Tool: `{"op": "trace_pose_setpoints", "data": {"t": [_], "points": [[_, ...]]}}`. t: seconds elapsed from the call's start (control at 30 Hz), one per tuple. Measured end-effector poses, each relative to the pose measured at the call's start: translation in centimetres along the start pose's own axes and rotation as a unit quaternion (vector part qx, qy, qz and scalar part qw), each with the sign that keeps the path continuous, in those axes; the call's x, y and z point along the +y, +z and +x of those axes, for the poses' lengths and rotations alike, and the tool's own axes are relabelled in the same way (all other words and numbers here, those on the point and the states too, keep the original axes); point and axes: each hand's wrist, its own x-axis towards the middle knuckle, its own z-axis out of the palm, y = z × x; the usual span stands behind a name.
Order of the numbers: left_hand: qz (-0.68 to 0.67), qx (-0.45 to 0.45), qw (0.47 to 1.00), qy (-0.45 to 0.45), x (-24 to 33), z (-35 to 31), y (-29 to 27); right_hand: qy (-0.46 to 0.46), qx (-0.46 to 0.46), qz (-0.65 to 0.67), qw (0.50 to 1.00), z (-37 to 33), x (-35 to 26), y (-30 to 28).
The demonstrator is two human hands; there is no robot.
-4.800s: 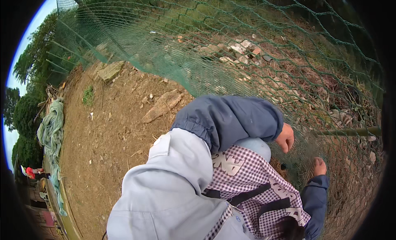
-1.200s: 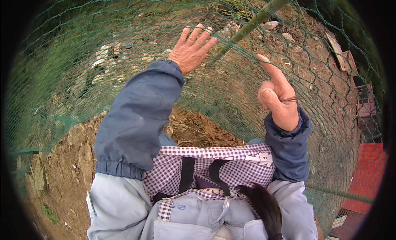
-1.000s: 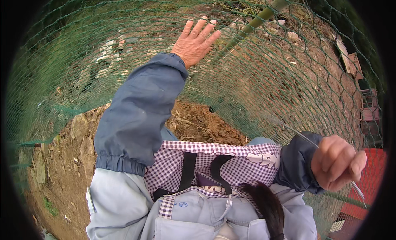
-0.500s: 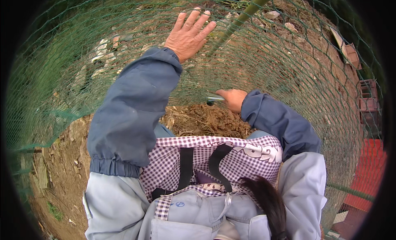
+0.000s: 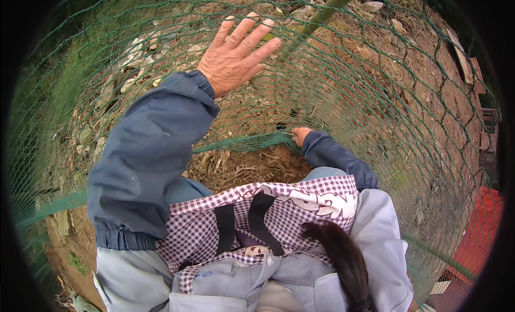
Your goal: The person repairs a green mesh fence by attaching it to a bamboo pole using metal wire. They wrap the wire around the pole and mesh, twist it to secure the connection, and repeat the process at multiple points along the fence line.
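Netting (image 5: 375, 113) of green mesh filled the view, stretched over bare soil (image 5: 252, 170) scattered with stones and dry stalks. At the far left, a bunched green edge of the mesh (image 5: 53, 204) ran low across the ground. The left hand (image 5: 236, 57) was raised high against the netting, palm flat, fingers spread wide and holding nothing; compared with half a second earlier it had kept the same position, so it continued to brace the mesh. A green pole (image 5: 316, 17) slanted upward just right of the fingertips, behind the netting. Further right and lower, the right hand (image 5: 300, 135) had reached down to the gathered lower hem of the mesh (image 5: 247, 143) and appeared closed on it, though only part of the hand showed, so the exact grip could not be told. A second earlier that hand had been drawn back near the right rim, holding a thin wire; no wire was visible at this moment. The change indicated that work had moved to the bottom edge of the netting, judged as a fastening or gathering step. A red structure (image 5: 480, 231) stood at the far right, beyond the mesh.
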Motion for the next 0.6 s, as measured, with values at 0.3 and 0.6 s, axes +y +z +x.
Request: {"op": "trace_pose_setpoints", "data": {"t": [0.3,0.6], "points": [[-0.161,0.018,0.974,0.155,-0.6,-4.6,-17.9,0.025,-0.047,0.041,0.998,0.4,0.2,-1.1],[-0.738,-0.524,0.418,-0.077,8.1,-6.5,-0.1,0.011,-0.015,0.018,1.000,0.1,-0.4,-1.5]]}}
